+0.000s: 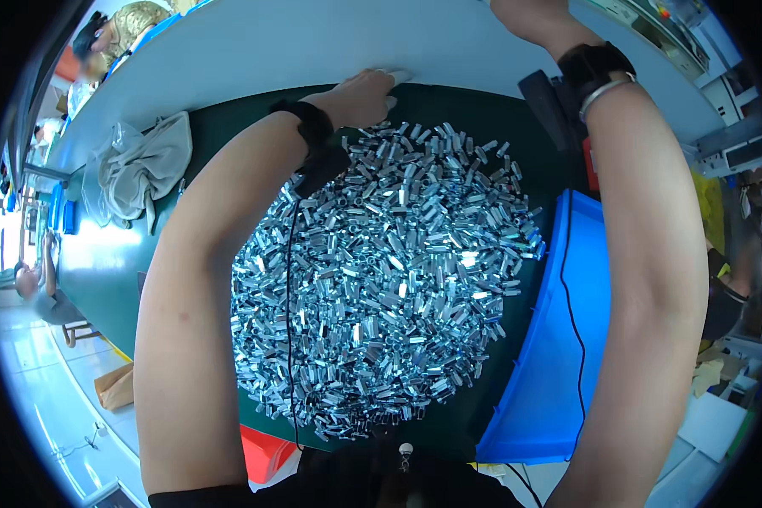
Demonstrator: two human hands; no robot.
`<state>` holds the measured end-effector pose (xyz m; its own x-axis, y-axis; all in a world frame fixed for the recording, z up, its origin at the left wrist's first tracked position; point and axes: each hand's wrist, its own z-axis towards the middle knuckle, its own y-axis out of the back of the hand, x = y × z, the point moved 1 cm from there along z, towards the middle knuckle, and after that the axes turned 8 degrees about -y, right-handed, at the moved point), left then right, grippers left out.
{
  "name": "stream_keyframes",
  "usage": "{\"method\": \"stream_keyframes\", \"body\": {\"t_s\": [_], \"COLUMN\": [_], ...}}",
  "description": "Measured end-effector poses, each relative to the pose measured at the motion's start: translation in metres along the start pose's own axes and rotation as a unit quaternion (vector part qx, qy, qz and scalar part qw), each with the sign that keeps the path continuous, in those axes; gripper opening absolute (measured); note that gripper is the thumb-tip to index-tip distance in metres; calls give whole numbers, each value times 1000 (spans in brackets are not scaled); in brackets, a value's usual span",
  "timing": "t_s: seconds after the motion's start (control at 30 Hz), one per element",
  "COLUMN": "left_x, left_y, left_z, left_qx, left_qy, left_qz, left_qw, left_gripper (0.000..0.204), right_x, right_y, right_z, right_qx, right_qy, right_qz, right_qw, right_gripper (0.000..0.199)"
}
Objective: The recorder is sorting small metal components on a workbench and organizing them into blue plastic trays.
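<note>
A large heap of small shiny metal sleeves or long nuts [389, 279] covers the middle of the dark green tabletop [516, 118]. At the heap's far edge is my left hand [362, 99], a white covering on its finger and thumb tips. Those tips stand apart, and no held part shows between them; the other fingers are hidden. My right hand [535, 19] reaches far out at the top right, over the grey panel [466, 51]. The upper edge of the picture cuts off its fingers, so what it holds or touches is hidden.
A blue plastic bin [559, 339] stands right of the heap, partly behind my right forearm. Grey cloth and clear plastic [144, 169] lie at the left. Thin black cables run from both wrist devices. Red plastic [267, 453] shows near my body. Other people sit beyond the table.
</note>
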<state>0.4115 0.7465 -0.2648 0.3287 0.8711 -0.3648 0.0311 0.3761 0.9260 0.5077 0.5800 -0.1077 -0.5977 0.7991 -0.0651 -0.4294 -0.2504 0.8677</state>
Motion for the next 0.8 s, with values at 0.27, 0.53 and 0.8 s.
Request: {"method": "stream_keyframes", "body": {"t_s": [0.27,0.53,0.8], "left_x": [-13,-50,-47], "left_y": [-23,-58,-60], "left_z": [11,10,13], "left_qx": [72,-52,-43], "left_qy": [-17,40,31], "left_qz": [18,74,28], "left_qw": [997,995,998], "left_gripper": [49,49,51], "right_x": [3,-12,5], "right_y": [4,-5,12], "right_z": [0,-8,-2], "right_qx": [7,-54,59], "right_qy": [-1,26,-40], "right_qz": [11,69,14], "right_qw": [1000,996,997], "right_gripper": [35,37,37]}}
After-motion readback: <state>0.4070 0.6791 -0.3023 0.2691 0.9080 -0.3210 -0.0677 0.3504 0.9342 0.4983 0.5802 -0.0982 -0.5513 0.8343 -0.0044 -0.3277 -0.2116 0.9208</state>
